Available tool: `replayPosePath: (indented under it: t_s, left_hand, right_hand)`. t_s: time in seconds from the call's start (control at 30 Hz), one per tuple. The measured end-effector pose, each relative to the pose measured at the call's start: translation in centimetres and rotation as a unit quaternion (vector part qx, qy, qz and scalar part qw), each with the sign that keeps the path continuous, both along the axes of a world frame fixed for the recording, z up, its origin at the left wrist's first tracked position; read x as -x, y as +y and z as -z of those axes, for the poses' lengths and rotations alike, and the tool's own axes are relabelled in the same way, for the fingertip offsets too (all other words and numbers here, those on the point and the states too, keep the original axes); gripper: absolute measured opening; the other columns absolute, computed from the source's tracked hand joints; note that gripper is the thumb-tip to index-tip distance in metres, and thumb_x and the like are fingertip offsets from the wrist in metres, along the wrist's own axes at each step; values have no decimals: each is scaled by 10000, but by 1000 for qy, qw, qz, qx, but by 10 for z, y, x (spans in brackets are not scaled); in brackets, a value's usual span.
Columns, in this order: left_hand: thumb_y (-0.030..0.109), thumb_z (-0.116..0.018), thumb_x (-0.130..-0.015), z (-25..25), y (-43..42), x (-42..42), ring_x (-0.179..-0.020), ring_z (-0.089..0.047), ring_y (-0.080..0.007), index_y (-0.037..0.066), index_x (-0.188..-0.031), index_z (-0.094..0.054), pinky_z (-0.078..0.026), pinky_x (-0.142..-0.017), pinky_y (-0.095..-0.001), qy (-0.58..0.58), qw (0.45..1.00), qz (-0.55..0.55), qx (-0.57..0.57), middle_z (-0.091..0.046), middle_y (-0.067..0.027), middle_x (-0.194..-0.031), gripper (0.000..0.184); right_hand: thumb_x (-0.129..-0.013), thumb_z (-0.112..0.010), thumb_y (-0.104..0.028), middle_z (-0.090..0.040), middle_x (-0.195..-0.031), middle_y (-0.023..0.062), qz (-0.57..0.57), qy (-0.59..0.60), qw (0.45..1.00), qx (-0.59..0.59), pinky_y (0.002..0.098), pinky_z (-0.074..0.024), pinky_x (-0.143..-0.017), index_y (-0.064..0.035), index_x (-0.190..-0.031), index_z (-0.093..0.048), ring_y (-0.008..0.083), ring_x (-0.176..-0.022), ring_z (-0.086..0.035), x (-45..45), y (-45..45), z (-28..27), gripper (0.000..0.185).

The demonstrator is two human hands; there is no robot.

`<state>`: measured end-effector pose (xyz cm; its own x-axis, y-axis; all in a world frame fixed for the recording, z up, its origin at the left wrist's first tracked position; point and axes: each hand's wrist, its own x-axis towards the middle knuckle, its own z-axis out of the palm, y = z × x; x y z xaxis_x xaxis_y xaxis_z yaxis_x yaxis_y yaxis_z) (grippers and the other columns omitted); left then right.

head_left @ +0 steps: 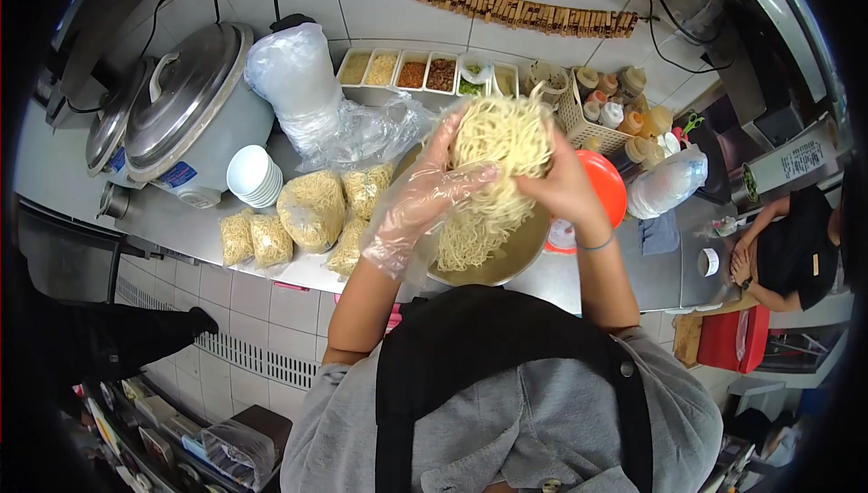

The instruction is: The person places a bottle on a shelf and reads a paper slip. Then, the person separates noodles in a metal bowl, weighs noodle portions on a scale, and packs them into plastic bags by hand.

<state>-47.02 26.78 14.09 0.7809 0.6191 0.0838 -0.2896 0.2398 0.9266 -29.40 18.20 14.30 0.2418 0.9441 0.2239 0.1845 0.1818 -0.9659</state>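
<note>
A loose bunch of pale yellow noodles [506, 136] is held up between my two hands, some strands hanging down. My left hand [423, 202], in a clear plastic glove, has its fingers and thumb around the left side of the bunch. On the other side, my right hand [571, 184] grips the noodles; it looks bare, with a thin blue band at the wrist. Below them is a large metal bowl [520, 265], partly hidden, with more noodles [470, 238] in it. Bags of noodles [312, 211] stand left of the bowl.
Rice cookers [185, 100], stacked white bowls [254, 175] and plastic bags [294, 77] are at left. Topping containers [413, 71] line the wall. A basket of bottles [601, 122], a red-orange bowl [604, 187] and a blue cloth [659, 234] lie right. Another person [787, 253] is at far right.
</note>
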Motion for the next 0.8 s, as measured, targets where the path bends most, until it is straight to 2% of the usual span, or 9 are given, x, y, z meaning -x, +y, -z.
replayPosePath:
  t_s: [0.13,0.27,0.37,0.5,0.6,0.67,0.7,0.77,0.8]
  left_hand:
    - [66,-688,-806,-30,-12,18,-1281,-359,-220,37,-1440,-208,-408,-993,-341,-98,993,-7,-61,-284,-135,-1440,796]
    - [152,-687,-829,-12,-9,30,-1246,-406,-220,86,-1398,-349,-437,-942,-346,44,995,-58,-72,-380,-130,-1386,665]
    - [215,-686,-840,-8,-8,33,-1194,-458,-218,101,-1360,-408,-458,-887,-327,62,997,-36,-4,-425,-122,-1348,601]
    - [279,-688,-840,25,1,32,-1147,-495,-211,92,-1318,-450,-461,-855,-307,112,991,-78,4,-472,-121,-1289,566]
    - [342,-706,-816,48,13,30,-1098,-527,-219,32,-1269,-476,-462,-841,-312,194,970,-130,-60,-527,-146,-1191,595]
    - [336,-708,-807,105,35,22,-1018,-548,-206,-4,-1316,-417,-446,-877,-311,272,944,-151,-111,-563,-142,-1109,679]
    - [366,-711,-785,121,41,15,-1011,-558,-203,-26,-1295,-420,-432,-895,-311,291,945,-125,-80,-567,-159,-1097,706]
    - [311,-721,-775,131,39,3,-1010,-562,-203,-27,-1289,-421,-438,-889,-315,328,932,-120,-95,-569,-159,-1102,685]
    - [256,-732,-765,139,37,-3,-1008,-567,-203,-28,-1284,-421,-444,-884,-318,364,918,-114,-107,-572,-159,-1106,668]
  right_hand:
    - [-716,-663,68,-562,-1167,57,60,13,994,-88,289,-445,-912,11,-1275,-440,132,-1051,-549,-8,-7,-12,604]
    - [-766,-603,88,-595,-1115,45,24,52,998,-36,260,-465,-869,2,-1246,-489,107,-1004,-571,-16,-11,9,501]
    - [-830,-574,41,-655,-939,31,50,-28,998,18,236,-502,-759,1,-1049,-630,97,-869,-616,-19,-6,36,229]
    - [-835,-591,15,-664,-924,51,101,6,994,47,243,-503,-746,7,-1024,-642,108,-855,-625,-20,-2,38,196]
    - [-805,-664,-80,-662,-909,62,94,-91,989,69,257,-512,-720,3,-1027,-641,127,-827,-635,-34,2,64,239]
    - [-777,-726,-224,-668,-934,73,62,-277,898,336,261,-503,-700,-16,-1092,-620,195,-869,-649,-41,5,96,392]
    - [-724,-759,-309,-630,-1085,131,40,-276,904,325,314,-510,-763,-41,-1260,-520,228,-971,-622,-44,4,130,645]
    - [-721,-752,-226,-541,-1237,182,19,-48,914,403,333,-484,-859,-32,-1389,-352,238,-1058,-581,-16,2,146,802]
    - [-721,-752,-226,-541,-1237,182,18,-49,914,402,333,-484,-859,-32,-1389,-352,238,-1058,-581,-7,3,169,802]
